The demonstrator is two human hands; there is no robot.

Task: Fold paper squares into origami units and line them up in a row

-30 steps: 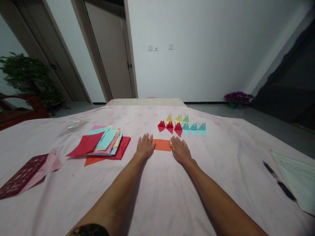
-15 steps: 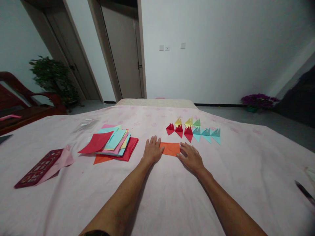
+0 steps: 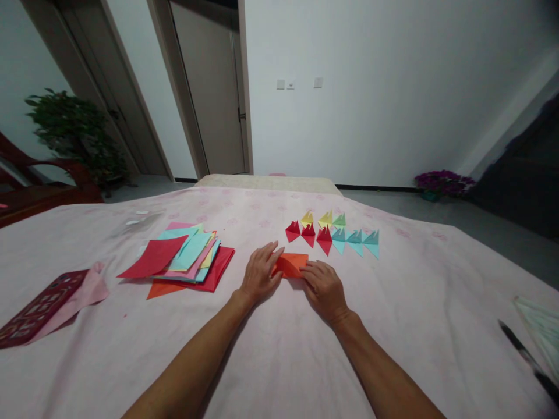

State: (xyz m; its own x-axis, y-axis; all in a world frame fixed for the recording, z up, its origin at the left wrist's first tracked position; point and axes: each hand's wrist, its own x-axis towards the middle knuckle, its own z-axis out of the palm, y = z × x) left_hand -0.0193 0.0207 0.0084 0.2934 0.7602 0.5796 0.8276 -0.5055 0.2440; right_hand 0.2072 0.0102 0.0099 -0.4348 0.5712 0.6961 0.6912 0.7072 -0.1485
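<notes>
Orange paper point(image 3: 293, 265) between two hands, with folded birds just beyond

On the far side of the paper, slightly to the right, stand the folded paper birds point(image 3: 324, 237): a front row of three red and three light blue, with two yellow and one green behind, partly hidden by the red and blue ones. To the left, apart from the hands, lies an untidy stack of coloured sheets point(image 3: 192, 250) in red, light blue, pink and yellow, an orange corner sticking out on the near side. A dark red packet point(image 3: 46, 305) rests at the far left, and a black pen point(image 3: 522, 343) lies at the right beside a pale sheet point(image 3: 539, 323). All this is on a pink tablecloth point(image 3: 271, 366).

The orange paper is in front of the person, its long axis running left to right and its short ends toward the hands. The left hand point(image 3: 262, 273) has the left end between thumb and fingers. The right hand point(image 3: 324, 289) sets bent fingers on the right end; its thumb is hidden, so whether it pinches cannot be told.

The paper is a bright, plain oblong, deeper in tone by the left fingers, with a shadow along its near edge.
</notes>
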